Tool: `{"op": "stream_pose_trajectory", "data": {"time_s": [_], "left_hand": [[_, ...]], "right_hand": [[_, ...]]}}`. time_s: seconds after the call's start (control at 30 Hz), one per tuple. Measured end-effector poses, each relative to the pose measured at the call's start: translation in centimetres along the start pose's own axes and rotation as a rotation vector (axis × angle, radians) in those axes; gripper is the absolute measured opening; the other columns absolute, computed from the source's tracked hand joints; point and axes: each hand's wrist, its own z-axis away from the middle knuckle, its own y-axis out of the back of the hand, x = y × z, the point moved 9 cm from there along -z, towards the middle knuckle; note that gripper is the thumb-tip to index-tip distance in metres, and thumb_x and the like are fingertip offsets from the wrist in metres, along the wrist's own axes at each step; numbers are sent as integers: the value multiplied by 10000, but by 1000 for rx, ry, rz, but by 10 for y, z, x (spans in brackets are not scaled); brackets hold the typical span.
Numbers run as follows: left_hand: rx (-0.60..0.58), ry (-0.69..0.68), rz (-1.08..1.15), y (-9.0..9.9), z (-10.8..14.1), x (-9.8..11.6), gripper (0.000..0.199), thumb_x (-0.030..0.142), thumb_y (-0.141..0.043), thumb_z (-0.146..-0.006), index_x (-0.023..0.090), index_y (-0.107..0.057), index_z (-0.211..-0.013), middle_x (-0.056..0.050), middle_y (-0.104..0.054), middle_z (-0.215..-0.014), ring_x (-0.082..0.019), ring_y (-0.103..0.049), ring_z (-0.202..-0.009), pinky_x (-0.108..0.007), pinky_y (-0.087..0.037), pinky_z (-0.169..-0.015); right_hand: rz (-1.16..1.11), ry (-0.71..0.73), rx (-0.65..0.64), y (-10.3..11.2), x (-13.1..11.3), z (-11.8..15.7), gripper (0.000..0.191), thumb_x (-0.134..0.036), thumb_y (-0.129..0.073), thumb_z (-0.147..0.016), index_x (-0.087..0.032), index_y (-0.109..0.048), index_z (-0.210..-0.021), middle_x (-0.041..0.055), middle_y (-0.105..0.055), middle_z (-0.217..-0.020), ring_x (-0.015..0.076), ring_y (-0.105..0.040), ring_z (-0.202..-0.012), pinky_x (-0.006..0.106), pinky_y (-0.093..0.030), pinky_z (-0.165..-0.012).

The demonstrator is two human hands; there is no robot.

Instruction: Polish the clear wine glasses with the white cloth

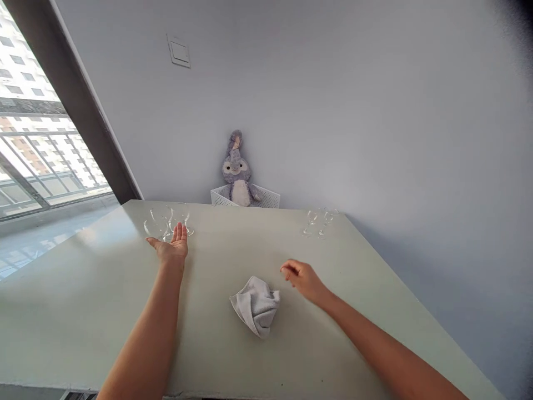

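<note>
My left hand (171,247) reaches toward the far left of the table, palm up with fingers stretched out. Just beyond it stand several clear stemmed glasses (155,226), partly hidden by the fingers; whether the hand touches one I cannot tell. A crumpled light grey cloth (259,308) lies near the middle of the table. To the right of the cloth and apart from it, my right hand (303,278) has its fingers curled in, with nothing visible in them.
Several smaller stemmed glasses (311,219) stand at the table's (233,244) far right corner. Behind the far edge, a grey plush rabbit (239,178) sits in a white perforated basket (268,198). Walls rise behind and to the right; a window (41,128) is at left.
</note>
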Motion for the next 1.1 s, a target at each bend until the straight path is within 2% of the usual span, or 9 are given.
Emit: {"op": "stream_pose_trajectory", "data": {"time_s": [0.1, 0.17, 0.27, 0.4, 0.47, 0.63, 0.77, 0.9, 1.1], "left_hand": [[15, -31, 11, -1, -3, 11, 557, 622, -167, -810, 280, -182, -1248, -153, -413, -1172, -161, -581, -979, -272, -547, -676], [35, -7, 83, 1, -7, 12, 493, 596, -199, -823, 263, -225, -1185, -150, -422, -1144, -156, -588, -957, -274, -548, -663], [56, 39, 142, 4, -10, 9, 448, 584, -232, -824, 245, -231, -1116, -145, -420, -1124, -135, -590, -921, -242, -543, -647], [74, 66, 39, 0, 3, -4, 416, 578, -294, -809, 263, -247, -1077, -121, -401, -1129, -122, -580, -906, -193, -529, -622], [64, 94, -10, -8, 18, -17, 372, 534, -348, -810, 263, -276, -1054, -113, -408, -1118, -135, -574, -926, -198, -528, -629], [-64, 207, -33, -45, 65, -57, 326, 451, -494, -776, 242, -339, -973, -88, -462, -1036, -163, -589, -922, -254, -530, -672], [-298, 161, -157, -80, 104, -79, 307, 417, -562, -743, 229, -388, -912, -61, -527, -985, -153, -610, -877, -290, -500, -758], [-493, 131, -263, -98, 143, -99, 302, 412, -571, -745, 236, -400, -920, -39, -568, -989, -155, -615, -875, -337, -472, -804], [-634, 209, -315, -96, 186, -121, 289, 395, -555, -764, 263, -398, -967, -4, -571, -1010, -157, -606, -907, -339, -465, -808]], "right_hand": [[329, 244, -44, -28, -54, 23, 310, -356, -390, -849, -210, -601, -676, 10, -552, -655, 118, -485, -604, 237, -361, -564], [516, 287, 18, -33, -66, 26, 357, -388, -367, -864, -209, -616, -682, 41, -561, -687, 136, -480, -628, 254, -349, -569], [628, 201, 68, -33, -50, 8, 340, -444, -424, -828, -205, -632, -705, 77, -583, -744, 181, -499, -713, 276, -353, -585], [461, 76, -176, -57, -10, -18, 246, -442, -609, -681, -197, -624, -685, 44, -598, -751, 181, -527, -724, 251, -368, -569], [325, 68, -177, -58, -8, -24, 186, -373, -612, -681, -188, -598, -671, 22, -594, -742, 155, -531, -699, 235, -378, -580], [175, 123, 221, 4, -44, -28, 169, -369, -452, -799, -205, -493, -787, -14, -535, -650, 120, -475, -547, 224, -345, -516], [252, 73, 409, 57, -61, -29, 167, -386, -448, -794, -222, -440, -762, -56, -393, -476, 111, -363, -403, 232, -259, -437], [-75, -5, 406, 77, -47, -31, 213, -425, -487, -768, -220, -436, -797, -63, -442, -482, 93, -372, -357, 213, -275, -365], [-524, -171, 446, 80, 2, -36, 264, -372, -611, -669, -200, -427, -748, -62, -498, -458, 90, -421, -335, 205, -322, -311]]}}
